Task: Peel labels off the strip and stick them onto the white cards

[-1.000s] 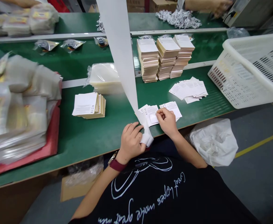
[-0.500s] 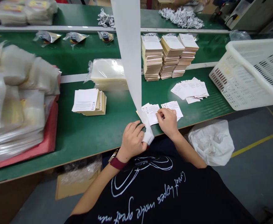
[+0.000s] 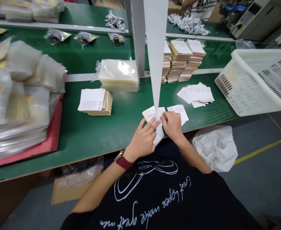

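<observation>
1. Small card stack (image 3: 91, 100), left on the desk (image 3: 82, 137): likely stiff and fairly light, its cards apt to slide; best taken by opposite edges.
2. Left hand (image 3: 144, 138): fingers partly spread, reaching onto the strip's lower part; whether they grip it or only press, I cannot tell.
3. White strip (image 3: 155, 54): hangs from above to the desk's near edge, between the hands at its lower end. It looks thin, light and limp, likely to crease or tear; better held flat near its low end than tugged.
4. Fanned cards (image 3: 149, 112): behind the fingertips, partly under the strip; thin and probably slick, best steadied at a corner or edge.
5. Right hand (image 3: 173, 125): thumb and finger in a narrow pinch beside the strip; what sits between them cannot be made out.
6. Printed cards (image 3: 181, 111): just beyond the right hand, overlapping, liftable by their outer edges.
7. Against the earlier frame, the strip has gone from slanting to nearly upright and now crosses the leftmost tall stack (image 3: 166, 62); the left hand has shifted rightward, its fingertips nearly meeting the right's.
</observation>
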`<state>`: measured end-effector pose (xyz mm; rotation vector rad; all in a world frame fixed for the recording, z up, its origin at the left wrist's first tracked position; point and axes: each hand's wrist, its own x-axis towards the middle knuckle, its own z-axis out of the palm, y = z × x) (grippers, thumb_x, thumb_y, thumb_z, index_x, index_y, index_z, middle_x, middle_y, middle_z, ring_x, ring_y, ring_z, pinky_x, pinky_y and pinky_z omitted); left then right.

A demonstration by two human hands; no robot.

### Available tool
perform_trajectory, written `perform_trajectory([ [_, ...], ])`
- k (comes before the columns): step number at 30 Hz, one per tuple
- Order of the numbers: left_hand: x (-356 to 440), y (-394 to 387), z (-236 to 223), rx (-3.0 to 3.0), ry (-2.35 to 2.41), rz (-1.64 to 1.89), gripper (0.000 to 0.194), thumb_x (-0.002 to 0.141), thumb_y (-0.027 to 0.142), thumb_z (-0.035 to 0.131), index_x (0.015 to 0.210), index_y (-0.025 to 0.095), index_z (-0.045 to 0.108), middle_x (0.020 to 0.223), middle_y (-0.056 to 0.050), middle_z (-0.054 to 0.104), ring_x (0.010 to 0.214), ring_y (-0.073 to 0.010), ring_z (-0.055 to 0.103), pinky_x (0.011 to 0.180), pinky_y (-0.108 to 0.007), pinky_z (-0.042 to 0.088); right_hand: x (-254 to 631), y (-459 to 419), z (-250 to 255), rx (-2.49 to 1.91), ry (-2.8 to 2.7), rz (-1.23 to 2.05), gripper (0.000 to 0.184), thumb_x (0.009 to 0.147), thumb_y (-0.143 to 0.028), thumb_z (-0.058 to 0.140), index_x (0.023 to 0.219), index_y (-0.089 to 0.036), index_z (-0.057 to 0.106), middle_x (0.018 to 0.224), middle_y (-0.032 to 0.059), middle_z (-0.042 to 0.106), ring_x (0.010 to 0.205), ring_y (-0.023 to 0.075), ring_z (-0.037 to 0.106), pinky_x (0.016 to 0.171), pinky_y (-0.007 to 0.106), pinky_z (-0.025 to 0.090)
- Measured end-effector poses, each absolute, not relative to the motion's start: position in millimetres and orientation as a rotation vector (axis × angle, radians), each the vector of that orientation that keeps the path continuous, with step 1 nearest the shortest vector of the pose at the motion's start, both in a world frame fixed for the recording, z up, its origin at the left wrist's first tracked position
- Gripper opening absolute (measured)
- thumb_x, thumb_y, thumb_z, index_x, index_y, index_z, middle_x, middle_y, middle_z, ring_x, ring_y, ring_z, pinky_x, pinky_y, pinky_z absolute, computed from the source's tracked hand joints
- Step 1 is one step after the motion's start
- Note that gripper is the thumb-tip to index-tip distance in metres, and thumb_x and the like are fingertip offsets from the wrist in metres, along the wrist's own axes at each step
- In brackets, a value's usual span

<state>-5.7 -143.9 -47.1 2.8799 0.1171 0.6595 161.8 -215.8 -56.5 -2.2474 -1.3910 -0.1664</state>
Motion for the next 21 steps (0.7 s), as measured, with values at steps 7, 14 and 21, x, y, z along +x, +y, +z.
perform_trajectory([
  [7,-3,-140,-49,2.813,0.189,0.6,0.029,0.061,0.012,0.057,0.085,0.012,0.073,0.134,-0.018,0.06,0.128,-0.0377,0.053,0.108,-0.059,0.04,176,-212,-51,-2.461,-1.202,-0.161,0.033,0.094,-0.027,0.049,0.123,-0.013,0.057,0.094,0.0164,0.07,0.086,0.0294,0.06,0.079,0.039,0.031],
  [14,-5,-139,-49,2.784,0.186,0.616,0.026,0.063,0.01,0.058,0.085,0.012,0.071,0.133,-0.019,0.06,0.126,-0.0384,0.054,0.104,-0.059,0.043,177,-209,-47,-2.214,-1.159,0.077,0.038,0.087,-0.029,0.056,0.123,-0.02,0.056,0.073,0.0022,0.064,0.079,0.0247,0.058,0.081,0.039,0.037],
  [21,-19,-135,-52,2.604,0.256,0.906,0.012,0.076,0.013,0.049,0.072,0.017,0.059,0.122,-0.016,0.066,0.118,-0.0329,0.056,0.093,-0.052,0.05,217,-234,-48,-1.931,-0.915,0.071,0.042,0.083,-0.025,0.051,0.125,-0.021,0.052,0.073,-0.0022,0.054,0.068,0.0175,0.051,0.071,0.033,0.044],
])
